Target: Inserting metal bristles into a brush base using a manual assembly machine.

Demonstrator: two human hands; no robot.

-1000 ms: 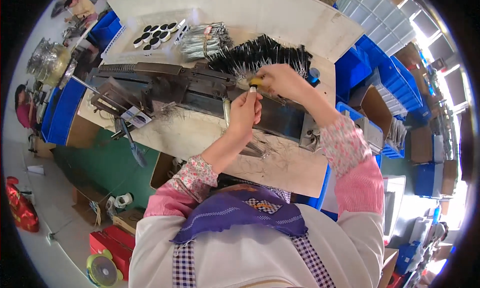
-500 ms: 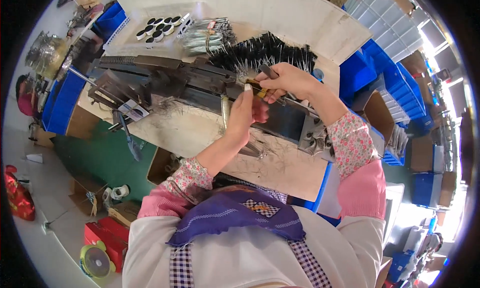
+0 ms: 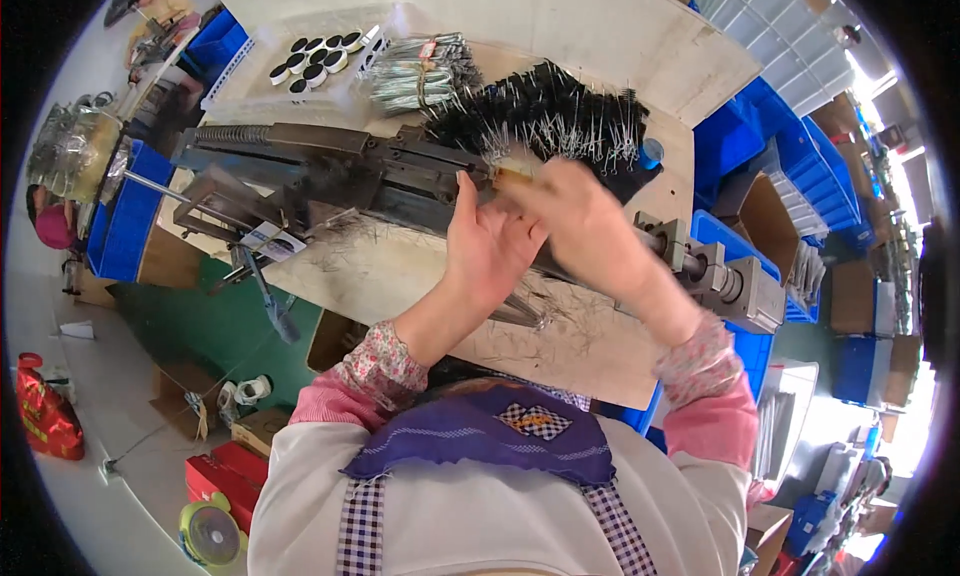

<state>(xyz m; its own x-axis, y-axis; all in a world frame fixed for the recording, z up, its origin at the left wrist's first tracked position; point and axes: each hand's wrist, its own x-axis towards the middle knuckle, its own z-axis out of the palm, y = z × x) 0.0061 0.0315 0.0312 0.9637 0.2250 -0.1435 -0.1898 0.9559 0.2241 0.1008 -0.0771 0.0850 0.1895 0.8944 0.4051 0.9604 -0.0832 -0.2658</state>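
Beside a metal machine (image 3: 405, 166), the left grip (image 3: 488, 246) stands wide while the right grip (image 3: 582, 216), blurred, holds a yellowish object (image 3: 515, 174).

Left fingers (image 3: 518, 238) near machine (image 3: 410, 181), black brushes (image 3: 560, 116)

Loving that purple apron (image 3: 440, 456) with checked straps (image 3: 361, 526) and pink floral cuffs (image 3: 375, 361). Brushes (image 3: 560, 101) are black with silvery stems, surface (image 3: 375, 286) pale cream, bins (image 3: 820, 186) bright blue, floor (image 3: 200, 321) green, bag (image 3: 50, 416) proper red.
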